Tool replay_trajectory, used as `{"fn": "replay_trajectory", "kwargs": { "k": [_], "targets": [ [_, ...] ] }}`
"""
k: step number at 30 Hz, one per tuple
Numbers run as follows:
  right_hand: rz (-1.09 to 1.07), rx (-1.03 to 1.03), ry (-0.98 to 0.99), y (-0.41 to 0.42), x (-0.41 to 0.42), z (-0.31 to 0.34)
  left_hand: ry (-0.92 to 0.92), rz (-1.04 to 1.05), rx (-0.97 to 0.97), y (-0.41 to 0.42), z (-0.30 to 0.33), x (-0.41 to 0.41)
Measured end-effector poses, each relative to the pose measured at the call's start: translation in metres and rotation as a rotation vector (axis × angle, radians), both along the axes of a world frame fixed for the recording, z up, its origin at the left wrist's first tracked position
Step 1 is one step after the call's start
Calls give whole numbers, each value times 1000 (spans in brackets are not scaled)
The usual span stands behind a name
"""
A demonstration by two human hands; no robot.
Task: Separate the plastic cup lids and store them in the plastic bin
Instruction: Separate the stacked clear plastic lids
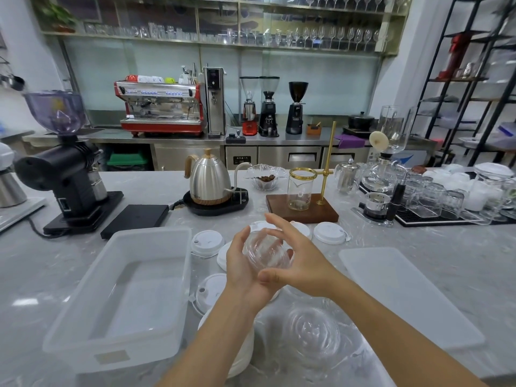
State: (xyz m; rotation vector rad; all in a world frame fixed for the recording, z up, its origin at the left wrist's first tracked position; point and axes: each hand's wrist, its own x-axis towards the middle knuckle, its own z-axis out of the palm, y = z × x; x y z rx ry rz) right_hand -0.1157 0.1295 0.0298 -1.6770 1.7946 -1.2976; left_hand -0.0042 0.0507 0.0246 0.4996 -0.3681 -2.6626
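Note:
Both hands hold a stack of clear dome lids point(266, 251) above the counter's middle. My left hand point(241, 263) cups it from below and the left; my right hand point(296, 255) grips it from the right, fingers spread over the top. An empty translucent plastic bin point(83, 325) stands to the left. White flat cup lids point(207, 241) lie around the hands, one further right point(329, 232). More clear dome lids point(312, 331) sit under my forearms. The bin's lid point(405, 291) lies flat at the right.
A silver gooseneck kettle point(208, 180) on its base, a black scale point(134, 220) and a black grinder point(64, 174) stand behind the bin. A wooden pour-over stand point(303, 210) with a glass beaker is just beyond the hands. Upturned glasses point(435, 199) crowd the far right.

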Motion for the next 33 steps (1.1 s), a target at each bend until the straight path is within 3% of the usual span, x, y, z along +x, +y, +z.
{"fn": "replay_trajectory", "kwargs": {
  "k": [3, 7, 14, 21, 26, 33],
  "targets": [
    [-1, 1, -39, 2, -5, 2, -34, 39, -14, 0, 1, 3],
    [-250, -113, -84, 0, -21, -1, -78, 128, 10, -4, -4, 7],
    [-471, 88, -61, -2, -47, -33, -70, 196, 52, -8, -7, 10],
    [-302, 477, 20, 9, -51, -46, -97, 243, 58, -12, -12, 11],
    [-278, 570, 196, 9, -47, -44, -96, 248, 65, -12, -13, 10],
    [-279, 574, 212, 9, -44, -45, -91, 248, 71, -11, -11, 11]
  ]
}}
